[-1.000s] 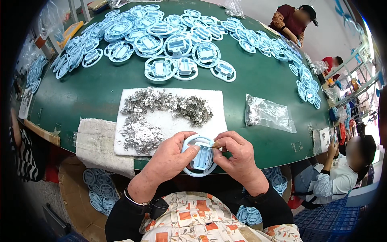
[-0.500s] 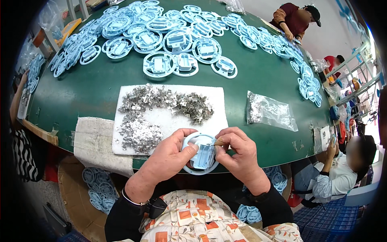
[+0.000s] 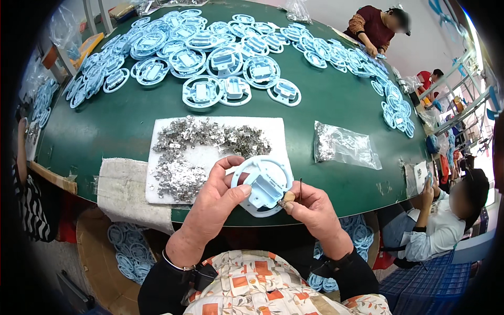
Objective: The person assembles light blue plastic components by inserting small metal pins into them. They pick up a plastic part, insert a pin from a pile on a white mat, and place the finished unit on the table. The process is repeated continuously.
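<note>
At the near edge of the green table, a person's left hand is cradling a pale blue round plastic frame, thumb curled over its rim and fingers closed behind it, while the right hand is pinching a slim pointed tool between thumb and forefinger at the frame's lower right rim. Compared with a second ago, the frame is tilting further up toward the camera and the tool is now standing more upright against its edge, suggesting the work on the central rectangular insert is moving on rather than beginning. Just beyond the hands, a white sheet is carrying a scattered heap of small metal clips, unchanged. To its right, a clear bag of more metal parts is lying flat. Farther back, dozens of matching blue frames are spreading across the far half of the table, where another person is bending over the far right edge.
</note>
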The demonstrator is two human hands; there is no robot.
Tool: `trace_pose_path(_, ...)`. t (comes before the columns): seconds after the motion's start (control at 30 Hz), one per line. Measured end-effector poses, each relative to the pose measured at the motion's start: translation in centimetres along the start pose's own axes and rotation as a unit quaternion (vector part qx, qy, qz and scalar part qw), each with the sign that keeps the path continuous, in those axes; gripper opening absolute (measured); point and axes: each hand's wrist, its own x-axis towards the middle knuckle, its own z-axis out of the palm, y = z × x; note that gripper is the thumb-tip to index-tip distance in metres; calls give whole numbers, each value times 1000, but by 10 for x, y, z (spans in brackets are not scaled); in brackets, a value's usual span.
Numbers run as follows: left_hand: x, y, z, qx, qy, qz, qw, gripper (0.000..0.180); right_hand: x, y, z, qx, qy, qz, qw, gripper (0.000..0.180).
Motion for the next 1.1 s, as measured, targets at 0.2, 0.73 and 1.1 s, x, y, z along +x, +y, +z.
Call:
trace_pose_path(0.2, 11, 25, 6, 192, -91, -82, 974, 54, -3, -28, -2, -229, -36, -74, 970, 4)
trace_pose_path(0.73, 4, -2, 8, 246, 45, -61, 966, 56, 11, -7, 11, -374, 167, -268, 872, 12)
trace_pose_path(1.1, 6, -7, 7, 246, 56, -40, 967, 60, 31, 8, 16, -449, 180, -293, 825, 16)
